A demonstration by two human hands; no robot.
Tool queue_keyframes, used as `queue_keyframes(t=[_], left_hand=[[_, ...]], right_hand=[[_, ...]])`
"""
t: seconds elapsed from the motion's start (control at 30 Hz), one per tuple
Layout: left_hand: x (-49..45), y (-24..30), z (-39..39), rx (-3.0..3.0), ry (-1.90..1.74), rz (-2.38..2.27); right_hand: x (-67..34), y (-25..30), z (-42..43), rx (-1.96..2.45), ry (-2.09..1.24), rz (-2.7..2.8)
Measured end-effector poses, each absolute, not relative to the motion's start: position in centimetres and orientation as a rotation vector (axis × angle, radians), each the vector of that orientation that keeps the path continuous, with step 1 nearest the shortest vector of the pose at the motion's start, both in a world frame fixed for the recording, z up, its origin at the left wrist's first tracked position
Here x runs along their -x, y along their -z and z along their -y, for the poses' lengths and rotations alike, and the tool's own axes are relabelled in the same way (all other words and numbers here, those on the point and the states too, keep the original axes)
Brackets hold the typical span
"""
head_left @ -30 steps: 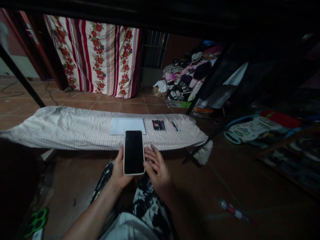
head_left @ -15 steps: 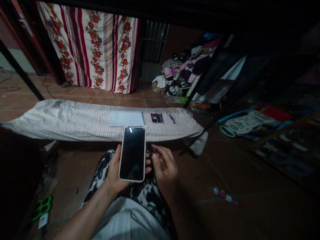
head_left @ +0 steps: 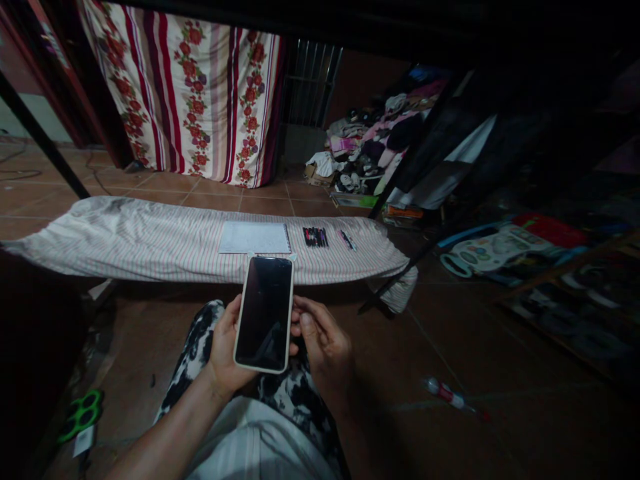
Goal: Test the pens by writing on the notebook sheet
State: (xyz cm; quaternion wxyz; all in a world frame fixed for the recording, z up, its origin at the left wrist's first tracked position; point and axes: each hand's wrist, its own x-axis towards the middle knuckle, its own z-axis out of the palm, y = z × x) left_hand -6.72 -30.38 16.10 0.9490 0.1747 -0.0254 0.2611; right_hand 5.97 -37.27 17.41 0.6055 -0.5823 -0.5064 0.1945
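Note:
My left hand [head_left: 225,357] is closed around a smartphone [head_left: 264,315] with a dark screen and a pale case. It holds the phone upright above my lap, its fingertips wrapping the right edge. Close by on the right is my right hand [head_left: 327,343], holding nothing that I can see. Its fingers are loosely bent, with thumb and forefinger apart, and the fingertips are near the phone's right edge; whether they touch it I cannot tell. Beyond the phone, a spiral notebook [head_left: 255,237] lies on a striped cloth [head_left: 150,243], with a row of several pens [head_left: 315,237] to its right.
Two or so more pens [head_left: 349,241] lie right of the row. A bottle-like object [head_left: 445,392] and a green item [head_left: 83,417] are on the tiled floor. A clothes pile [head_left: 375,143] and a flowered curtain [head_left: 190,100] stand behind. Dark poles slant at both sides.
My right hand has moved left, closer to the phone's right edge. The phone is tilted slightly more and sits a little lower in my left hand.

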Motion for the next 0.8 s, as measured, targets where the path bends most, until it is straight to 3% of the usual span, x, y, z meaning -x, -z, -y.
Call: queue_keyframes(t=[0.8], left_hand=[[7.0, -14.9, 29.8, -0.310, -0.603, 0.071]], right_hand=[[-6.0, -16.4, 36.1, 1.391, -0.541, 1.140]])
